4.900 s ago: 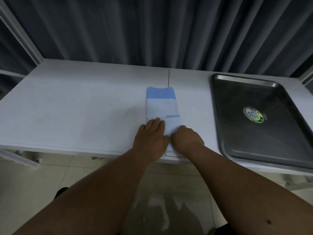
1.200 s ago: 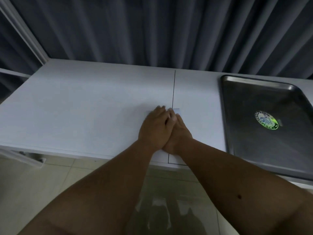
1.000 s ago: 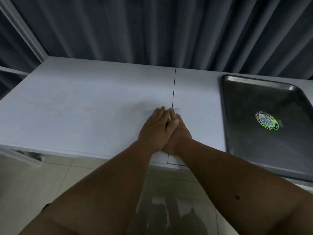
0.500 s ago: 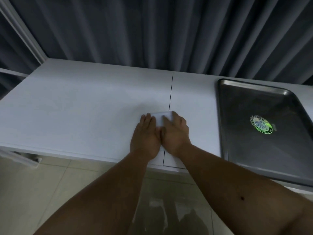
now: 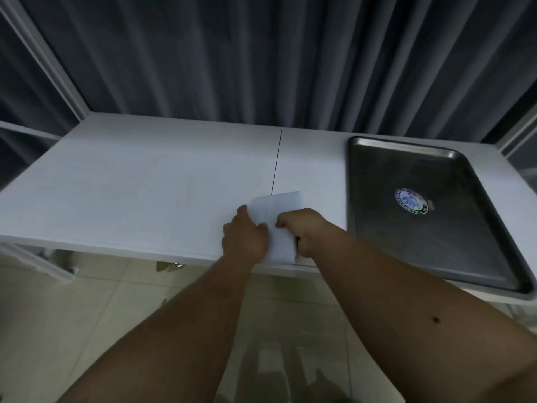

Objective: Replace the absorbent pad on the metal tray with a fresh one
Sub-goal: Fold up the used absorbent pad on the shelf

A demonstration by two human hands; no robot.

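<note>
A folded white absorbent pad [image 5: 279, 210] lies at the front edge of the white table [image 5: 145, 184], over the seam between its two halves. My left hand [image 5: 244, 234] grips the pad's left edge, fingers curled over it. My right hand [image 5: 302, 228] grips its right edge, fingers curled on top. The metal tray [image 5: 453, 257] sits to the right of the pad, bare inside except for a round sticker [image 5: 411, 200] near its middle.
A dark pleated curtain [image 5: 261, 59] hangs right behind the table. White frame posts [image 5: 43, 53] stand at the left and right corners. Pale floor tiles [image 5: 87, 301] show below the table's front edge.
The pad was folded from a long blue-and-white strip into a small white packet. My hands, stacked and pressing on it a second ago, have parted and now hold its two sides.
</note>
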